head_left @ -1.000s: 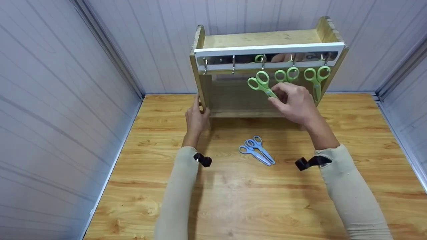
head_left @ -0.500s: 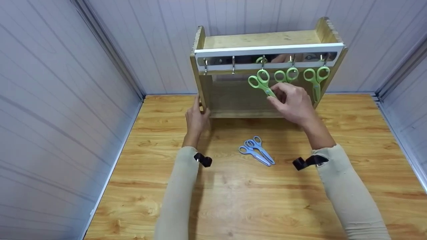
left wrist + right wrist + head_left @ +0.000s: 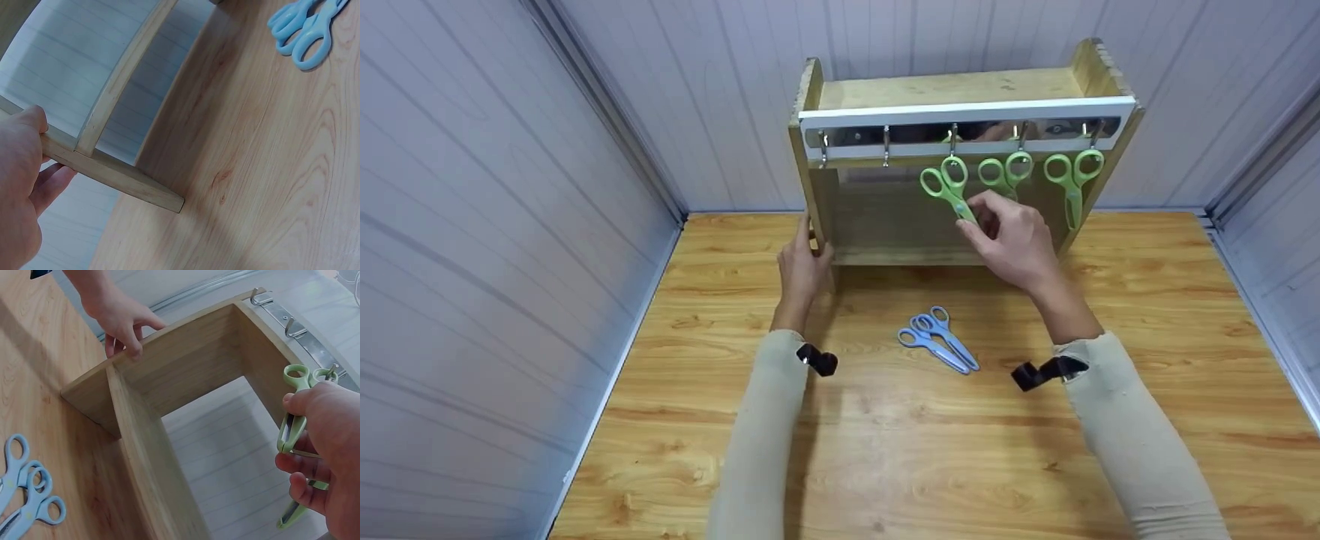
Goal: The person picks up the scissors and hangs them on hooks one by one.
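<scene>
In the head view, my right hand (image 3: pixel 1020 236) pinches the lower part of green scissors (image 3: pixel 958 204). One finger loop of these scissors is at the middle hook (image 3: pixel 953 139), and in the right wrist view the hook tip shows through that loop. To the right, two more green scissors (image 3: pixel 1073 196) hang from hooks, one partly behind my right hand. My left hand (image 3: pixel 802 266) grips the left side panel (image 3: pixel 115 175) of a wooden rack (image 3: pixel 945 88), thumb on one face and fingers on the other.
Two blue scissors (image 3: pixel 936 345) lie overlapping on the wood-grain table (image 3: pixel 877 450), in front of the rack. Two hooks at the left of the metal strip (image 3: pixel 911 135) carry nothing. Pale panelled walls (image 3: pixel 495 225) close in the left, back and right.
My right wrist and forearm have swung slightly left and down, and the green scissors have shifted slightly right, upper loop settling at the middle hook. My left hand keeps its place.
</scene>
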Available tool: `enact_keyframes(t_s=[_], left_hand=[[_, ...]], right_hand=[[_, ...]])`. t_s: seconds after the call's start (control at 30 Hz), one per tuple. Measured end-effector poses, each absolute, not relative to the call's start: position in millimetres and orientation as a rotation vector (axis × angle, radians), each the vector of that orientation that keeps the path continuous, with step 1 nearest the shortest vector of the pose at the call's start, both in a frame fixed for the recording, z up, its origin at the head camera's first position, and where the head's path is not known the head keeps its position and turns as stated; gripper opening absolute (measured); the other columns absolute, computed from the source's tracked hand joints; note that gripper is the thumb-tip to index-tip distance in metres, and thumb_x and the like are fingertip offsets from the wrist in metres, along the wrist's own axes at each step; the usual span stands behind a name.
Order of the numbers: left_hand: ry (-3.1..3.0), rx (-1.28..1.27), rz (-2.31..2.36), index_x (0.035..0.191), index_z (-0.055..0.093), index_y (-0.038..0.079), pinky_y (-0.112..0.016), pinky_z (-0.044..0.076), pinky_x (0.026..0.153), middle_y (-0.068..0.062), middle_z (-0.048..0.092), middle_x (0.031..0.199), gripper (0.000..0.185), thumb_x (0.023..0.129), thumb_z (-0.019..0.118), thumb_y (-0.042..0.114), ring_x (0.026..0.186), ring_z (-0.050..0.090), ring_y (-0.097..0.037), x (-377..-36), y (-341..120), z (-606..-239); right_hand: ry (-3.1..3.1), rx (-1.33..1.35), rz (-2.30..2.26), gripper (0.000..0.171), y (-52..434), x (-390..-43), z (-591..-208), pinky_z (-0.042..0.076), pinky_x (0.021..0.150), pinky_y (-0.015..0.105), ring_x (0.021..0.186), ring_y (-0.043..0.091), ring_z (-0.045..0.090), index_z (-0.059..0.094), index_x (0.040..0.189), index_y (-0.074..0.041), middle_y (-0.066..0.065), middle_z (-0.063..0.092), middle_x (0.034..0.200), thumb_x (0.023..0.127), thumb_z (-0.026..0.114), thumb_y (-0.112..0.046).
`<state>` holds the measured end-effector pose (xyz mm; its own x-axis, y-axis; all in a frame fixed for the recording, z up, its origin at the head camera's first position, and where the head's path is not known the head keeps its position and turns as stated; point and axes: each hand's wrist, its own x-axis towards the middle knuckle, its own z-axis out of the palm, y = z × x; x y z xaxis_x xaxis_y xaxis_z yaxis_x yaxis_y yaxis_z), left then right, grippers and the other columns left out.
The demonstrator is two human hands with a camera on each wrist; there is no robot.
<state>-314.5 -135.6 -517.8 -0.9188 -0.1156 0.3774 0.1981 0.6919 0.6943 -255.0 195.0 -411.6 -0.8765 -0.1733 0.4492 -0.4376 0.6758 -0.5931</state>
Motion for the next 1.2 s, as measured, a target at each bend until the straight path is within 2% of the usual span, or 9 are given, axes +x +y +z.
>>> enact_keyframes(t_s=[0.5, 0.8, 1.2], left_hand=[[-2.534, -0.044, -1.098, 0.169, 0.050, 0.011, -0.052, 0.069, 0.093, -0.025, 0.080, 0.138, 0.067, 0.106, 0.074, 0.012, 0.105, 0.087, -0.037, -313.9, -134.6, -515.3], [-2.500, -0.080, -1.082, 0.162, 0.055, 0.006, -0.054, 0.069, 0.093, -0.026, 0.081, 0.134, 0.060, 0.105, 0.074, 0.010, 0.103, 0.087, -0.038, -314.8, -135.6, -518.7], [-2.516, -0.050, -1.102, 0.164, 0.054, 0.007, -0.052, 0.069, 0.094, -0.026, 0.080, 0.136, 0.063, 0.105, 0.075, 0.010, 0.105, 0.087, -0.037, -313.8, -134.6, -516.4]], right_hand=[[-2.515, 0.431, 1.013, 0.023, 192.0, -255.4, -427.0, 0.045, 0.071, 0.031, 0.076, 0.025, 0.066, 0.075, 0.116, 0.002, 0.020, 0.077, 0.090, 0.105, 0.079, -0.017], [-2.518, 0.389, 1.018, 0.019, 189.9, -255.2, -436.4, 0.045, 0.072, 0.030, 0.078, 0.029, 0.070, 0.076, 0.113, 0.000, 0.019, 0.078, 0.091, 0.104, 0.078, -0.017], [-2.514, 0.375, 1.035, 0.017, 188.5, -256.3, -451.1, 0.047, 0.071, 0.031, 0.075, 0.026, 0.070, 0.076, 0.109, 0.000, 0.017, 0.079, 0.087, 0.103, 0.080, -0.016]])
